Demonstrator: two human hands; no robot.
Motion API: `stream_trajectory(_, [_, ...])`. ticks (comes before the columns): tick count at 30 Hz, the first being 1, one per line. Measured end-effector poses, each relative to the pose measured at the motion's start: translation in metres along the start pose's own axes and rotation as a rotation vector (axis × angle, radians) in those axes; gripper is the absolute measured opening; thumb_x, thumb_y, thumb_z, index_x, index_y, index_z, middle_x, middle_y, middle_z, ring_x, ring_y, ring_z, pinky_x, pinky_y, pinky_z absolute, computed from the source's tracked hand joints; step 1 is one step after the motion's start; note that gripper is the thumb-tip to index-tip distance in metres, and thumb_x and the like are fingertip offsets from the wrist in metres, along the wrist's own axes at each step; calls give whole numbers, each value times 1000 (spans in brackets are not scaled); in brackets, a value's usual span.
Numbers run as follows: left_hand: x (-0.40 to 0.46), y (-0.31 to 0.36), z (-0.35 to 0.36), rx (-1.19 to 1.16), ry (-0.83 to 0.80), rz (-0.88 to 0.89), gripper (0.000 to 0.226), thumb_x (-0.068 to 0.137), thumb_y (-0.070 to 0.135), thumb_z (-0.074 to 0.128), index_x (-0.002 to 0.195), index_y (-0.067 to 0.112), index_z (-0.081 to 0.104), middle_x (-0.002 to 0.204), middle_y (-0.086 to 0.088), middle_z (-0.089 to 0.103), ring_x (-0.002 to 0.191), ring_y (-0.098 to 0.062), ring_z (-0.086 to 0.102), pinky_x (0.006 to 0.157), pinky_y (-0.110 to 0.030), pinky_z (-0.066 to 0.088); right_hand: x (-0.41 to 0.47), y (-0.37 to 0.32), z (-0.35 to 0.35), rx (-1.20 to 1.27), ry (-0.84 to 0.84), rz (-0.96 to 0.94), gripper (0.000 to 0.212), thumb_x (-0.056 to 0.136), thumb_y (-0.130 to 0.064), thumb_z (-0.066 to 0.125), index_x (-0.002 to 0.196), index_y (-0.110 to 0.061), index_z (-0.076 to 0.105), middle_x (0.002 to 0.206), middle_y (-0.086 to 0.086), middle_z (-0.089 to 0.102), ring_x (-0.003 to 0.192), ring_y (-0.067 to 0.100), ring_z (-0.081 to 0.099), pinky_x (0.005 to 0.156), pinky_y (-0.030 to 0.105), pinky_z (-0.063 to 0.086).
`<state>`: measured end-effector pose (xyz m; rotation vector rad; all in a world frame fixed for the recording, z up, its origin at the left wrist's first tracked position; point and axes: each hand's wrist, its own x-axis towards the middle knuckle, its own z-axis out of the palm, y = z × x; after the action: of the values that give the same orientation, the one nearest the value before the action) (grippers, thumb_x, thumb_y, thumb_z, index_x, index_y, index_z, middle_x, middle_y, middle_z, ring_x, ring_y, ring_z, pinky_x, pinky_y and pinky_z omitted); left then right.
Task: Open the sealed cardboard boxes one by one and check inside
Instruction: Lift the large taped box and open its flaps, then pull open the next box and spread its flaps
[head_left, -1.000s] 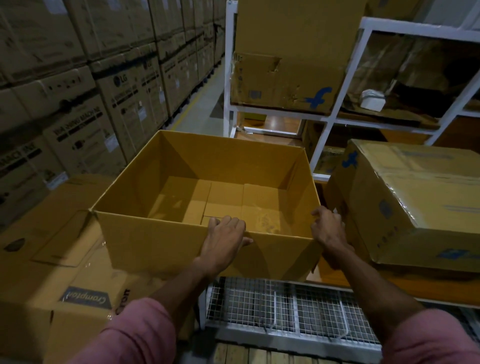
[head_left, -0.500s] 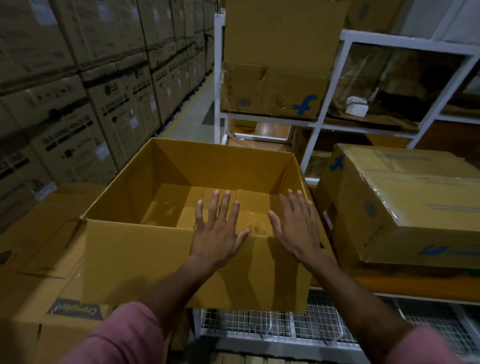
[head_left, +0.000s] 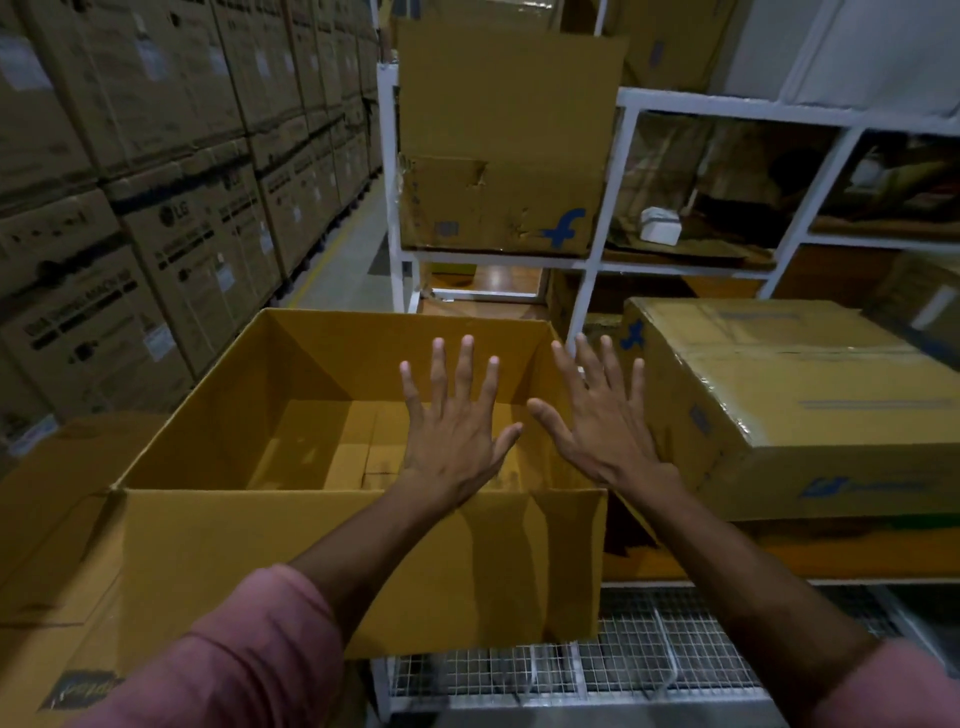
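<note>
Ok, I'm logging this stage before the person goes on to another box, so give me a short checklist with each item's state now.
1. Open box checked inside: ok, only its bottom flaps show.
2. Left hand free: ok, fingers spread, holding nothing.
3. Right hand free: ok, fingers spread, holding nothing.
4. Sealed box within view on the right: ok, taped shut.
5. Cutting tool at hand: cannot tell, none in view.

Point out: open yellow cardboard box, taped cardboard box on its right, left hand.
Open yellow cardboard box (head_left: 291, 561), head view, near outer wall.
Taped yellow cardboard box (head_left: 810, 384), head view, top face.
Left hand (head_left: 452, 441), head view, back of hand.
</note>
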<state>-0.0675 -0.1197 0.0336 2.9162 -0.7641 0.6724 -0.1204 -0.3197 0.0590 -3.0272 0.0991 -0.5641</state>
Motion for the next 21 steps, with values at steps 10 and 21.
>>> stream_trajectory(10, [107,145,-9,-79,-18,112,86,94,79,17,162,30,-3,166,-10,-27,147,-43,-34,111,-74,-14,26,151,-52,48,50,97,86,88,-84,2,161,-40,-1,172,1,-5,156,24,-16,122,61,-11])
stream_trajectory(21, [213,303,33,-147,-205,-32,83,92,81,11,160,36,-3,169,-6,-18,150,-45,-22,114,-70,-13,54,384,-53,124,-199,211,87,88,-86,9,161,-40,-2,172,2,-6,157,31,-12,122,58,-10])
